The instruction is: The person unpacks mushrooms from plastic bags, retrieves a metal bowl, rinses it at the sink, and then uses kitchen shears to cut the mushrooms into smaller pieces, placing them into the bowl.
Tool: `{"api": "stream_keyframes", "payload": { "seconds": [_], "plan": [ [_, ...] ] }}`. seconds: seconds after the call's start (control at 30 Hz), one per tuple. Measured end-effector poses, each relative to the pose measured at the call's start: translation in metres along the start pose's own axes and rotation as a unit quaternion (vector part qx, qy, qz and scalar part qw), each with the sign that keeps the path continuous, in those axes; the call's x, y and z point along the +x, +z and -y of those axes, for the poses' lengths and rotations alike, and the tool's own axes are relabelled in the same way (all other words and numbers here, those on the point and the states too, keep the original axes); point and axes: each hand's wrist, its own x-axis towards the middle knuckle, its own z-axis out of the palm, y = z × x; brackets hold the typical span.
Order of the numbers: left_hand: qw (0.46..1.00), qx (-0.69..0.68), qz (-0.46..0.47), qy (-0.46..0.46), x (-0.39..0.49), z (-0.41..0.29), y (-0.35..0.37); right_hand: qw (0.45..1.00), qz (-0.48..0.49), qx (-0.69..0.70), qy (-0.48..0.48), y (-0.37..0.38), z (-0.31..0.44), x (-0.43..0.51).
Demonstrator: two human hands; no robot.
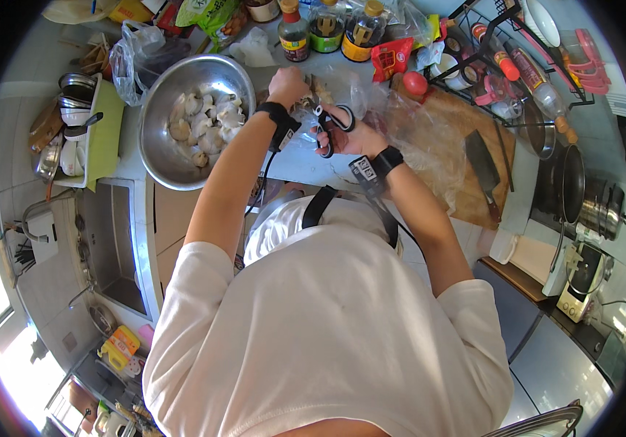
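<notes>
My right hand holds a pair of scissors by the black handles, blades pointing away from me over the counter. Close by on the left is my left hand, back of the hand upward. Its fingertips are hidden, so any grip there cannot be made out. Small brownish scraps lie around the blades, beside a clear plastic bag. Left of my left forearm stands a wide stainless-steel bowl with several pale pieces that look like oyster mushrooms in it.
A wooden cutting board carries a cleaver and more clear plastic. Sauce bottles line the back, near a red packet. A black wire rack stands at right. A green dish tub and the sink are at left.
</notes>
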Motion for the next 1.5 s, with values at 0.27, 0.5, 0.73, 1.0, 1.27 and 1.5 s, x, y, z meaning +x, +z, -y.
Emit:
{"api": "stream_keyframes", "payload": {
  "seconds": [0.27,0.5,0.73,1.0,1.27,1.5],
  "plan": [
    [0.996,-0.042,0.074,-0.018,0.003,-0.028,-0.021,0.996,0.084,0.039,0.011,-0.011,0.017,-0.011],
    [0.995,0.063,-0.031,0.068,0.004,-0.019,0.009,0.999,0.040,0.017,0.010,-0.016,0.016,-0.005],
    [0.996,0.025,-0.036,0.076,-0.005,0.005,0.032,0.999,-0.033,-0.029,0.013,-0.025,0.014,0.006],
    [0.980,-0.045,-0.177,0.073,-0.045,0.051,-0.023,0.981,-0.090,-0.174,-0.012,-0.004,-0.009,-0.027],
    [0.949,0.052,-0.311,-0.015,-0.111,0.160,-0.093,0.986,-0.089,-0.137,0.021,-0.002,-0.019,-0.053],
    [0.986,0.044,-0.111,0.114,-0.064,0.045,-0.023,0.981,-0.115,-0.154,-0.004,0.006,-0.014,-0.003]
  ]
}}
